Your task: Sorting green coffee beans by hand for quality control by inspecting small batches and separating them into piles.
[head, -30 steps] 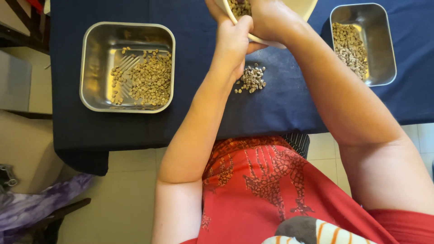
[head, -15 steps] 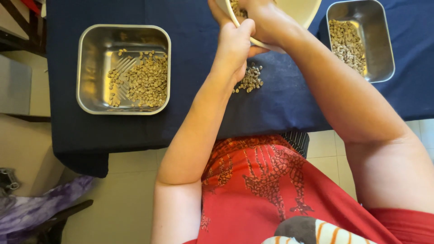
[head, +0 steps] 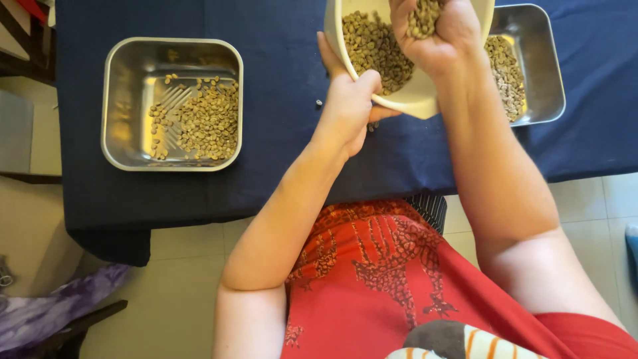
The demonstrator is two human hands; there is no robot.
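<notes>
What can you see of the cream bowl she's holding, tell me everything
The bowl is cream, smooth and round, plastic or ceramic by its look. It is tilted toward the person over the dark blue cloth, its top cut off by the frame. Pale green beans lie inside. The left hand grips its near rim; the right hand, inside it, cups a scoop of beans.

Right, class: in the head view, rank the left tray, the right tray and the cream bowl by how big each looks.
1. Left tray, fully in view.
2. Right tray and bowl: unsure, since both are cut off or covered, and the bowl is lifted nearer the camera.
</notes>
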